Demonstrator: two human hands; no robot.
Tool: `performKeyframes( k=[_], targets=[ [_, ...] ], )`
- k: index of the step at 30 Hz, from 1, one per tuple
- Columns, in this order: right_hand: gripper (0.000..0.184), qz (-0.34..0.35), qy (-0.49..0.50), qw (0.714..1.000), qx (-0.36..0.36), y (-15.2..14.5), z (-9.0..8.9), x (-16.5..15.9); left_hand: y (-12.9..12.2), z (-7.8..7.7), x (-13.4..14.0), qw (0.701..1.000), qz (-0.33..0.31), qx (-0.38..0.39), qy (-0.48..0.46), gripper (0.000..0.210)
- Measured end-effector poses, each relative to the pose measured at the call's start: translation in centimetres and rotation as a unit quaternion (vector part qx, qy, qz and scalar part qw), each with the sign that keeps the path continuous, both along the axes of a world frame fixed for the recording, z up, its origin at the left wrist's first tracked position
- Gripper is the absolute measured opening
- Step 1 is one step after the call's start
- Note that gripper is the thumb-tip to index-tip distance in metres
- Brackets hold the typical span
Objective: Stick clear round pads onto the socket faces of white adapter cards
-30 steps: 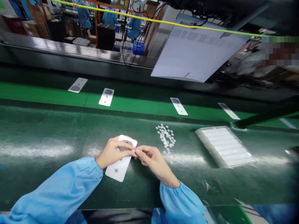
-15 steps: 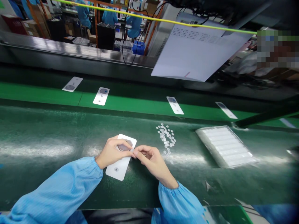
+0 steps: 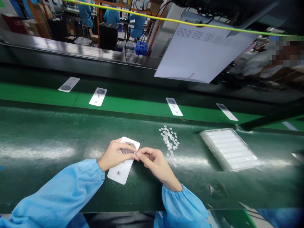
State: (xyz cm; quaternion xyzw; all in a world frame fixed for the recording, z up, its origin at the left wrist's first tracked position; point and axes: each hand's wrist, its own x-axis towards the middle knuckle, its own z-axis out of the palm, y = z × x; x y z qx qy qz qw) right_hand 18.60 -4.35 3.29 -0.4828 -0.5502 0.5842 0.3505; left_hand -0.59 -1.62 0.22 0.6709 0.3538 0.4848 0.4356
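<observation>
White panel (image 3: 124, 171) seems unfinished, with many discs (image 3: 168, 142) loose nearby. The left hand (image 3: 116, 155) and right hand (image 3: 155, 162) pinch one small pale piece (image 3: 135, 153).

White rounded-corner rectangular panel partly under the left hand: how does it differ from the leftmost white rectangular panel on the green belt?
The near panel has its grey circle at its far end; the leftmost belt panel has its own at the near end. The near panel is partly covered by the left hand; the leftmost belt panel is uncovered. The near panel looks larger than the leftmost belt panel. Both are white with rounded corners.
</observation>
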Motion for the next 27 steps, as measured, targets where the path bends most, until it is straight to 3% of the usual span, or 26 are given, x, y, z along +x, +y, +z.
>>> performKeyframes(
  k=[5, 11, 20, 27],
  targets=[
    [0.035, -0.009, -0.04, 0.998, 0.038, -0.18, -0.16, 0.07, 0.05, 0.16, 0.03, 1.0, -0.005, -0.003, 0.01, 0.018],
    [0.03, -0.041, -0.095, 0.985, 0.14, -0.29, -0.15, 0.39, 0.07, 0.32, -0.02, 1.0, -0.03, -0.001, 0.008, 0.007],
    [0.042, -0.034, 0.02, 0.998, -0.04, 0.07, -0.59, 0.47, 0.04, -0.1, -0.02, 0.999, -0.031, -0.005, -0.011, 0.013],
    [0.046, -0.041, 0.034, 0.996, -0.066, 0.08, -0.45, 0.46, 0.0, -0.03, 0.03, 1.0, -0.029, -0.001, -0.007, 0.011]
  ],
)
